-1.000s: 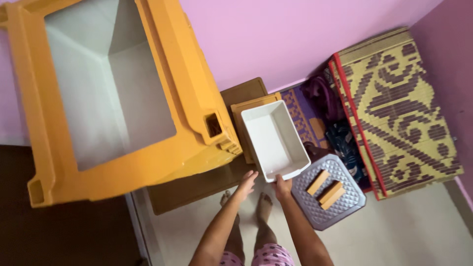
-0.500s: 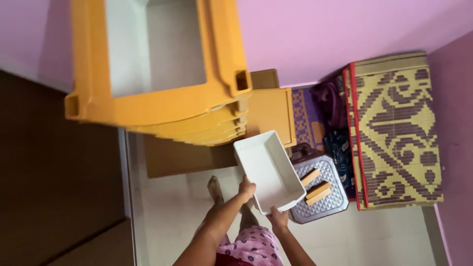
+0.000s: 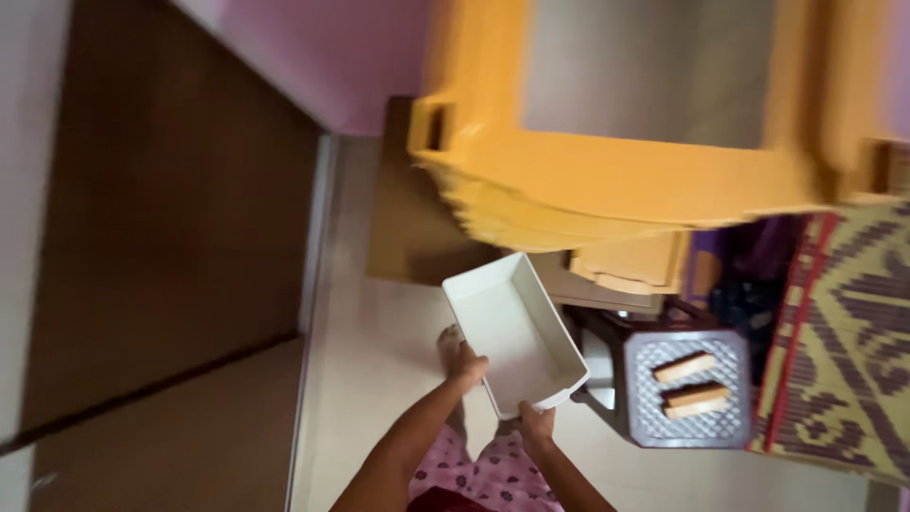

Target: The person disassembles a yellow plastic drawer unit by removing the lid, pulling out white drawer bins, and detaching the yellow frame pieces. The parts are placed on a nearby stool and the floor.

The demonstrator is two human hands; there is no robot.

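A white tray (image 3: 515, 334) is held above the floor (image 3: 370, 379), gripped on its left rim by the left hand (image 3: 466, 365) and at its near corner by the right hand (image 3: 536, 419). The yellow stacked chairs (image 3: 607, 180) at the far side are blurred and cut off. To the right, wooden blocks (image 3: 690, 383) lie on a dark stool (image 3: 687, 438). Open floor lies to the left.

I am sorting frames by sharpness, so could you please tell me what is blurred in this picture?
Head view: the orange frame along the top is smeared by motion blur, and the woven mat is soft too; the white tray, both hands and the wooden blocks on the stool read somewhat sharper; the light is dim and even.
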